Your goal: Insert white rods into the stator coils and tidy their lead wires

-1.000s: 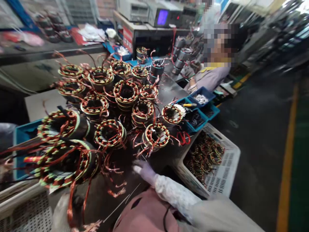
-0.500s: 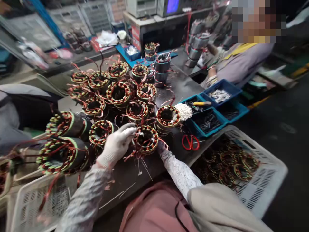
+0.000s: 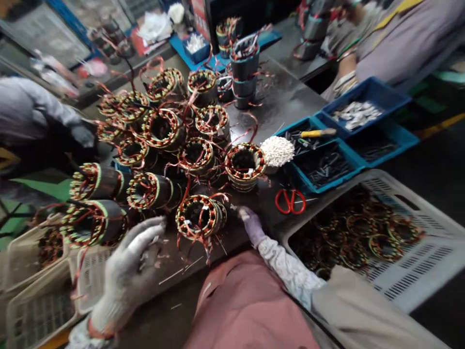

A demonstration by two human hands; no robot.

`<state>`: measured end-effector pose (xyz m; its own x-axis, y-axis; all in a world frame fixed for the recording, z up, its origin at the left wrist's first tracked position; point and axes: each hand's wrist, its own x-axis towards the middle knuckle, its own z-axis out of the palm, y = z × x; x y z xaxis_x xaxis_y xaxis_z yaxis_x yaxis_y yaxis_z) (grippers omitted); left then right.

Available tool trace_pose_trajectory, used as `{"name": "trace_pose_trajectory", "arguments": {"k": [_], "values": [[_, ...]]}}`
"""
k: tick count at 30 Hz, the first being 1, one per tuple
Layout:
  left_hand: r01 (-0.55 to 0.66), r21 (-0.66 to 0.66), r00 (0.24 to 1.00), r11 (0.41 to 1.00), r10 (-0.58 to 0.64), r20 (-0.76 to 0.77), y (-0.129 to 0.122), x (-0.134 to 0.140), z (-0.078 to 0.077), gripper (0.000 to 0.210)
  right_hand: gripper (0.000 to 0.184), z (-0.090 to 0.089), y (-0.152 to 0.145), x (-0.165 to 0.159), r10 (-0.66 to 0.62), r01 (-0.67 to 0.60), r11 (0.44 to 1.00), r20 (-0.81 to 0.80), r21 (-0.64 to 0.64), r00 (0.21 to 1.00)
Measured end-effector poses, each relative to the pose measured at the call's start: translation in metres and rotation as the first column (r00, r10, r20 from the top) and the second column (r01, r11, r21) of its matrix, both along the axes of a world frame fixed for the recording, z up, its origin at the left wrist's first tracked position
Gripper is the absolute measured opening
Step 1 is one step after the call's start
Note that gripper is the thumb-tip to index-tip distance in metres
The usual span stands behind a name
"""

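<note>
A wound motor stator [image 3: 220, 218] with red wires and yellow-green edging lies tilted near the table's front edge, between my hands and apart from both. To its left, my gloved left hand [image 3: 132, 264] is raised, fingers loosely curved and apart, holding nothing that I can see. My gloved right hand [image 3: 251, 225] is low on the table to the right. A small pale scrap [image 3: 233, 207] lies by its fingertips; whether they pinch anything is unclear. Another stator [image 3: 245, 182] stands just behind, beside a heap of small white pieces [image 3: 278, 150].
Several more stators [image 3: 162, 128] crowd the table's left. Red-handled scissors [image 3: 290, 201] lie right of my hand, before blue trays [image 3: 327, 165]. A crate of stators [image 3: 417, 261] stands lower right. Co-workers' sleeves [image 3: 392, 53] show at right and left. Loose strips [image 3: 181, 270] lie near the front edge.
My left hand has come away from the stator, moving left and towards me. The stator's opening is turned more to the left, and my right hand now shows apart from it. The view has shifted.
</note>
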<state>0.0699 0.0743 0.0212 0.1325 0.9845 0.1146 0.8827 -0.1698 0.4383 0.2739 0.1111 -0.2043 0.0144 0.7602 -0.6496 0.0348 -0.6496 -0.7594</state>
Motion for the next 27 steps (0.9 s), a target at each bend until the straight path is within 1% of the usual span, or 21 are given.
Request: {"name": "trace_pose_trajectory", "arguments": {"k": [1, 2, 3, 4, 5, 6, 7, 8, 9, 11, 13, 16, 18, 20, 22, 23, 25, 26, 27], "values": [[0.119, -0.002, 0.990, 0.993, -0.118, -0.072, 0.012, -0.005, 0.002, 0.028, 0.026, 0.001, -0.015, -0.002, 0.031, -0.032, 0.998, -0.022, -0.056, 0.999], [0.247, -0.046, 0.959, 0.968, -0.251, -0.130, 0.025, -0.008, 0.001, 0.032, 0.027, 0.002, -0.029, -0.006, 0.061, -0.066, 0.992, -0.050, -0.105, 0.997], [0.370, -0.121, 0.908, 0.921, -0.386, -0.163, 0.038, -0.010, -0.002, 0.034, 0.028, 0.003, -0.040, -0.011, 0.086, -0.096, 0.985, -0.076, -0.140, 0.993], [0.481, -0.198, 0.842, 0.854, -0.513, -0.169, 0.050, -0.009, -0.008, 0.035, 0.029, 0.005, -0.049, -0.016, 0.103, -0.117, 0.980, -0.096, -0.161, 0.990], [0.568, -0.251, 0.774, 0.784, -0.613, -0.160, 0.061, -0.007, -0.014, 0.035, 0.028, 0.007, -0.055, -0.020, 0.111, -0.128, 0.978, -0.107, -0.167, 0.988], [0.629, -0.270, 0.721, 0.729, -0.677, -0.149, 0.068, -0.005, -0.020, 0.034, 0.028, 0.009, -0.057, -0.023, 0.112, -0.128, 0.979, -0.104, -0.161, 0.988], [0.667, -0.259, 0.688, 0.698, -0.711, -0.144, 0.071, -0.002, -0.025, 0.033, 0.028, 0.011, -0.056, -0.023, 0.112, -0.124, 0.981, -0.090, -0.148, 0.990], [0.686, -0.227, 0.678, 0.691, -0.721, -0.143, 0.071, 0.001, -0.030, 0.032, 0.029, 0.012, -0.051, -0.022, 0.112, -0.120, 0.984, -0.065, -0.131, 0.992], [0.685, -0.187, 0.691, 0.704, -0.709, -0.142, 0.068, 0.003, -0.033, 0.030, 0.029, 0.013, -0.043, -0.018, 0.116, -0.119, 0.986, -0.033, -0.114, 0.993], [0.617, -0.098, 0.768, 0.781, -0.624, -0.140, 0.055, 0.005, -0.039, 0.026, 0.029, 0.014, -0.021, -0.007, 0.140, -0.137, 0.987, 0.043, -0.080, 0.989], [0.530, -0.053, 0.839, 0.846, -0.532, -0.116, 0.041, 0.009, -0.043, 0.024, 0.024, 0.016, 0.003, 0.004, 0.184, -0.179, 0.982, 0.122, -0.054, 0.975], [0.395, -0.084, 0.904, 0.915, -0.404, -0.141, 0.030, 0.018, -0.049, 0.027, 0.019, 0.023, 0.027, 0.019, 0.289, -0.291, 0.956, 0.231, -0.025, 0.929], [0.310, -0.144, 0.926, 0.940, -0.332, -0.178, 0.033, 0.023, -0.053, 0.029, 0.017, 0.034, 0.031, 0.037, 0.356, -0.372, 0.928, 0.304, -0.006, 0.884], [0.253, -0.174, 0.945, 0.952, -0.281, -0.167, 0.039, 0.023, -0.057, 0.030, 0.014, 0.051, 0.028, 0.072, 0.373, -0.413, 0.910, 0.396, 0.018, 0.839], [0.256, -0.186, 0.954, 0.949, -0.279, -0.110, 0.045, 0.020, -0.059, 0.031, 0.018, 0.070, 0.027, 0.126, 0.327, -0.398, 0.917, 0.521, 0.026, 0.788], [0.260, -0.192, 0.957, 0.946, -0.279, -0.082, 0.046, 0.019, -0.059, 0.032, 0.022, 0.079, 0.030, 0.159, 0.272, -0.363, 0.932, 0.619, 0.023, 0.737], [0.237, -0.238, 0.965, 0.942, -0.257, -0.058, 0.048, 0.022, -0.057, 0.030, 0.030, 0.092, 0.045, 0.223, 0.185, -0.269, 0.963, 0.776, -0.021, 0.603], [0.207, -0.264, 0.971, 0.942, -0.231, -0.061, 0.049, 0.024, -0.056, 0.028, 0.031, 0.095, 0.057, 0.250, 0.200, -0.242, 0.965, 0.874, -0.098, 0.444], [0.169, -0.283, 0.978, 0.944, -0.197, -0.071, 0.049, 0.028, -0.054, 0.027, 0.032, 0.094, 0.071, 0.271, 0.237, -0.222, 0.959, 0.923, -0.174, 0.302]]}}
